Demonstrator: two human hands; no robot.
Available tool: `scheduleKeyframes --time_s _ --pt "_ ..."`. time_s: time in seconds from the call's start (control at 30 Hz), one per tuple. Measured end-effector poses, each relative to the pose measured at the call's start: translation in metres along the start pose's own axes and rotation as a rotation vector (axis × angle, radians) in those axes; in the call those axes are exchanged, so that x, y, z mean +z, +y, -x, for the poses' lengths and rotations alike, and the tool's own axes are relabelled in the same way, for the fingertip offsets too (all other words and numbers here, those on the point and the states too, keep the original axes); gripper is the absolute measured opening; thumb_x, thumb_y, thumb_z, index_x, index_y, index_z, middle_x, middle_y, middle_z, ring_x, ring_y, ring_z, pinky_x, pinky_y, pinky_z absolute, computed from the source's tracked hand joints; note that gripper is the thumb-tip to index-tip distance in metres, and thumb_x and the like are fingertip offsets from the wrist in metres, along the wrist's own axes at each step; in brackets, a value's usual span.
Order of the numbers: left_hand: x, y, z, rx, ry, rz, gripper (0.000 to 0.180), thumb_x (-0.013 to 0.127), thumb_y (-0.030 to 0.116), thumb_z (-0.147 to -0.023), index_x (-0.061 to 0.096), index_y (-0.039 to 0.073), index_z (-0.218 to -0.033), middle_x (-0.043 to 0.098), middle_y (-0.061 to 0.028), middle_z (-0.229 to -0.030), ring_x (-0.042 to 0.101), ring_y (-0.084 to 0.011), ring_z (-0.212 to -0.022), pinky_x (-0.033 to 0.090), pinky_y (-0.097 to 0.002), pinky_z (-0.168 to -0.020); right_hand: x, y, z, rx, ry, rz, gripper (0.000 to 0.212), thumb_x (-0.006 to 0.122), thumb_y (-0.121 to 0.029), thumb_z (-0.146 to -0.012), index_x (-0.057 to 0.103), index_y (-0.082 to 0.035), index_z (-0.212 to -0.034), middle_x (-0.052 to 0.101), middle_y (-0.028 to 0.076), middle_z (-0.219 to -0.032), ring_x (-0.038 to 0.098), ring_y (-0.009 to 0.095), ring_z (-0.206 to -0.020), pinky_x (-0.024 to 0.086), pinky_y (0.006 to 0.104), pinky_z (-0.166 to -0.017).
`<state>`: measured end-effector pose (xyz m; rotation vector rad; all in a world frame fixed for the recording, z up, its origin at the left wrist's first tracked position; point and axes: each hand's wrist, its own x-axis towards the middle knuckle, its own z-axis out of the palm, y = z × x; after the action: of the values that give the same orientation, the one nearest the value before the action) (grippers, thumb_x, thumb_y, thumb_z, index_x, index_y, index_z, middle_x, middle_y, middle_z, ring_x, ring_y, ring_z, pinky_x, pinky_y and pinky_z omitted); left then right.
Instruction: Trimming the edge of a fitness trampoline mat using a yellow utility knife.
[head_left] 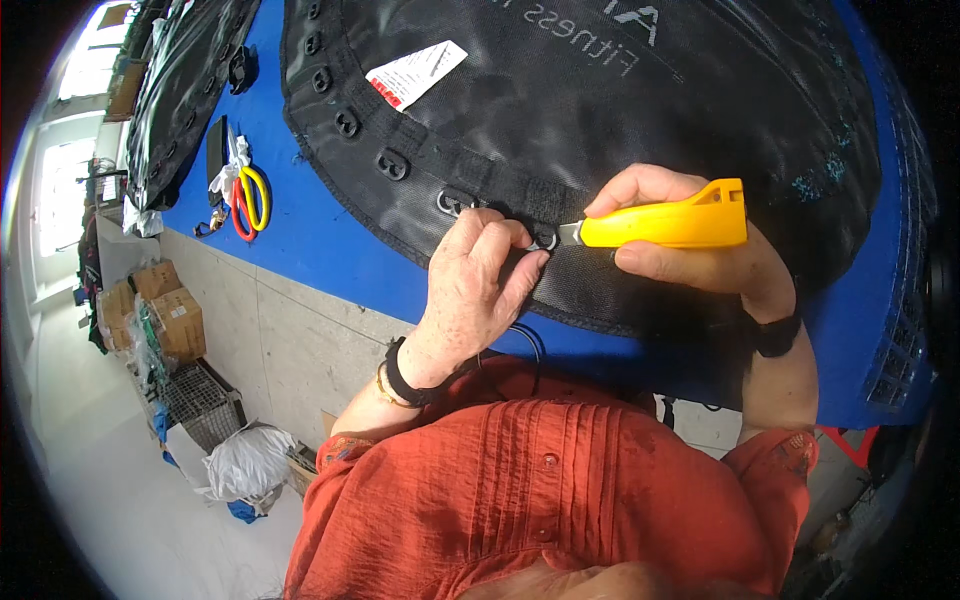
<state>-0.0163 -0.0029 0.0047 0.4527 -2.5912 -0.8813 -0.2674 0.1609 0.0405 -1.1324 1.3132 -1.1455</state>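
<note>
A round black mesh mat, like a trampoline mat, is spread over a blue table. Along its curved edge runs a webbing band with several dark rings, among them one ring left of my hands. With fingers and thumb pinched, my left hand grips a ring at the mat's near edge. My right hand is closed around the handle of a yellow utility knife. The short metal blade points left and meets the ring or the webbing beside it; exact contact is too small to tell.
Scissors with red and yellow handles lie on the blue table to the left. Farther left is another black mat. Cardboard boxes, a wire crate and a white sack stand on the floor.
</note>
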Motion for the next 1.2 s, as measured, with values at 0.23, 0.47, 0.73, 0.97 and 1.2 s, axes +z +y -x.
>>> scheduleKeyframes --time_s 0.23,0.47,0.73,0.97,1.2 --pt "0.0001 -0.0002 -0.0007 0.007 0.001 -0.006 0.029 0.092 0.013 -0.089 0.071 0.006 -0.107 0.065 -0.0111 -0.106 0.067 -0.0273 -0.089 0.057 -0.0377 -0.073 0.0019 -0.0048 -0.0003 0.105 0.055 -0.022 0.035 0.084 -0.020 -0.100 0.074 -0.003 -0.129 0.077 0.005 -0.119 0.072 0.014 -0.112 0.056 0.0306 -0.099" --pt "0.0009 -0.0012 -0.0001 0.012 0.006 -0.009 0.029 0.092 0.013 -0.089 0.071 0.006 -0.107 0.066 -0.0109 -0.106 0.067 -0.0267 -0.089 0.056 -0.0374 -0.073 0.0016 -0.0008 0.0000 0.106 0.094 -0.029 0.034 0.085 -0.023 -0.099 0.077 -0.004 -0.126 0.078 0.005 -0.117 0.073 0.014 -0.111 0.057 0.0302 -0.099" --pt "0.0017 -0.0011 0.0011 0.009 0.022 0.007 0.029 0.093 0.011 -0.088 0.071 0.007 -0.107 0.066 -0.0106 -0.106 0.067 -0.0280 -0.090 0.056 -0.0388 -0.074 0.0029 -0.0024 0.0009 0.125 0.112 -0.042 0.033 0.084 -0.022 -0.098 0.078 -0.005 -0.125 0.078 0.005 -0.117 0.073 0.015 -0.111 0.057 0.0308 -0.100" --pt "0.0035 -0.0020 0.0016 0.029 0.039 0.012 0.029 0.093 0.010 -0.088 0.071 0.006 -0.106 0.066 -0.0106 -0.105 0.068 -0.0285 -0.090 0.056 -0.0392 -0.075 0.0025 -0.0035 0.0014 0.110 0.120 -0.007 0.030 0.083 -0.021 -0.099 0.078 -0.005 -0.124 0.078 0.005 -0.118 0.074 0.015 -0.112 0.057 0.0312 -0.101" --pt "0.0035 -0.0023 0.0013 0.044 0.052 0.004 0.028 0.092 0.011 -0.088 0.071 0.005 -0.106 0.066 -0.0110 -0.105 0.069 -0.0290 -0.092 0.057 -0.0391 -0.076 0.0004 -0.0013 -0.0003 0.096 0.088 -0.031 0.030 0.081 -0.020 -0.100 0.077 -0.005 -0.125 0.078 0.005 -0.118 0.074 0.014 -0.112 0.057 0.0303 -0.100"
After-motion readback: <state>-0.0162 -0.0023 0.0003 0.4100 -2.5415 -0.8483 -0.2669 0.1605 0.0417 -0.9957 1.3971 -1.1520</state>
